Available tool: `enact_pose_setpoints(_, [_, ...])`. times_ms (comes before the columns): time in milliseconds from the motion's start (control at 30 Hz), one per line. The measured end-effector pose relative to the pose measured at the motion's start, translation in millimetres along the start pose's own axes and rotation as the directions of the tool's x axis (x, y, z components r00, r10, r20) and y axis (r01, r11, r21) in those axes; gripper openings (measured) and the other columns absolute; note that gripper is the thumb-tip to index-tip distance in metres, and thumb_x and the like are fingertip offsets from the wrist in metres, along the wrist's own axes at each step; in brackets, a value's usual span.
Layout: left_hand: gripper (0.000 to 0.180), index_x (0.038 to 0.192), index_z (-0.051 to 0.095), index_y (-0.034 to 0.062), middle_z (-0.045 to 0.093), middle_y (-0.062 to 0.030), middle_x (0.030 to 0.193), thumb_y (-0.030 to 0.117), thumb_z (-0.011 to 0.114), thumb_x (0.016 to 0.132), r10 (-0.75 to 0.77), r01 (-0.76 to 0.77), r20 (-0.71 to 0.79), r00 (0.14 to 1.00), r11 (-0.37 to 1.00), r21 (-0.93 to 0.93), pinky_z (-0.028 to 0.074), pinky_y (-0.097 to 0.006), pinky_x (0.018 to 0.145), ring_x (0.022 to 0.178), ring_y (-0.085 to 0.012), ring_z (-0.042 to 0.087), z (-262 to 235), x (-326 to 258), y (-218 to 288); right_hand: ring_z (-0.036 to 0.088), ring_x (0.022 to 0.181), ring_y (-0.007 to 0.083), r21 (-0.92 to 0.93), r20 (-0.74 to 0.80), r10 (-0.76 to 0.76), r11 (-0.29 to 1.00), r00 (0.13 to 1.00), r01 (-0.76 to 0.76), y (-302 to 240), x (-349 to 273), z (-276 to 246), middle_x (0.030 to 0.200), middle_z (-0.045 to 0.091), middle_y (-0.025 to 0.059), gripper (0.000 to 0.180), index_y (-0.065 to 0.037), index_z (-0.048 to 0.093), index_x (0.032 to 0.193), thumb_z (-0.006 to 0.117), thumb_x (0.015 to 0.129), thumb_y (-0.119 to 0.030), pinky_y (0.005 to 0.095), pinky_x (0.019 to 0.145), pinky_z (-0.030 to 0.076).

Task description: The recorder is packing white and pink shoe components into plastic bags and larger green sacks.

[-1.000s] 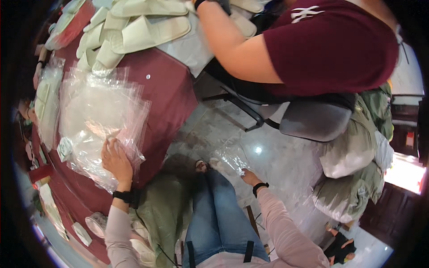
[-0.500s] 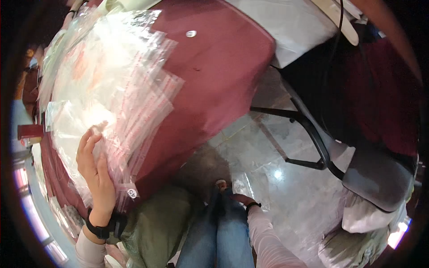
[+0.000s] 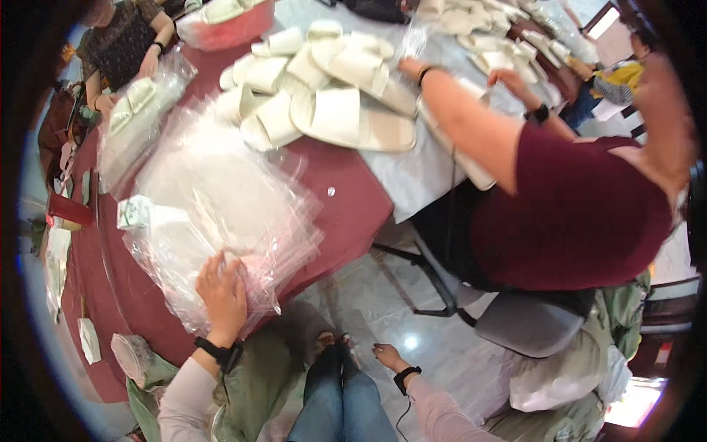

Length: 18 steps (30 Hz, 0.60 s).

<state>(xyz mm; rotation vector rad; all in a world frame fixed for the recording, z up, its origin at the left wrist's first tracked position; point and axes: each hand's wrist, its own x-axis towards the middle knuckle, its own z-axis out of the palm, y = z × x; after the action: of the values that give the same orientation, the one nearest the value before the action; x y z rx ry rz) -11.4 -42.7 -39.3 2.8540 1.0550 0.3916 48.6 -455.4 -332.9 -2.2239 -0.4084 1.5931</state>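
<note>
My left hand (image 3: 222,296) lies flat with its fingers spread on the near edge of a stack of clear plastic bags (image 3: 213,184). The bags overlap each other on a dark red tabletop (image 3: 353,188). A small white box (image 3: 133,213) rests at the stack's left side. My right hand (image 3: 388,356) hangs low over the floor, beside my legs in blue jeans, its fingers loosely stretched and nothing visible in them.
Cream slippers (image 3: 324,110) lie piled beyond the bags. At the right sits a person in a maroon shirt (image 3: 567,214) on a grey chair (image 3: 532,324), reaching across the table. Another person (image 3: 125,48) at the far left handles bagged slippers (image 3: 136,110). White sacks (image 3: 560,368) stand behind the chair.
The view has lifted, bringing slippers and co-workers into sight. My left hand stays on the bags, now flatter. My right hand has come away from my thigh.
</note>
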Motion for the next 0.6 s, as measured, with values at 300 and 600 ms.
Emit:
enact_pose_setpoints(300, [0.035, 0.113, 0.056, 0.0164, 0.043, -0.0128, 0.127, 0.021, 0.053, 0.078, -0.014, 0.012, -0.021, 1.0, 0.998, -0.062, 0.022, -0.052, 0.098, 0.119, -0.0335, 0.035, 2, 4, 5, 0.061, 0.081, 0.0167, 0.827, -0.274, -0.151, 0.468, 0.95, 0.313, -261, -179, -147, 0.108, 0.056, 0.0073, 0.041, 0.003, 0.042, 0.128, 0.049, 0.09, -0.011, 0.0276, 0.074, 0.051])
enact_pose_setpoints(600, [0.036, 0.105, 0.062, 0.0165, 0.042, -0.0136, 0.128, 0.036, 0.058, 0.075, -0.095, 0.196, 0.317, 0.944, 0.932, -0.304, 0.026, -0.05, 0.098, 0.121, -0.0329, 0.035, -8, 24, -6, 0.056, 0.095, 0.0207, 0.742, -0.457, -0.429, 0.299, 0.779, 0.6, -466, -240, -170, 0.124, 0.041, 0.0118, 0.062, -0.002, 0.018, 0.14, 0.048, 0.086, 0.0, 0.0362, 0.08, 0.051])
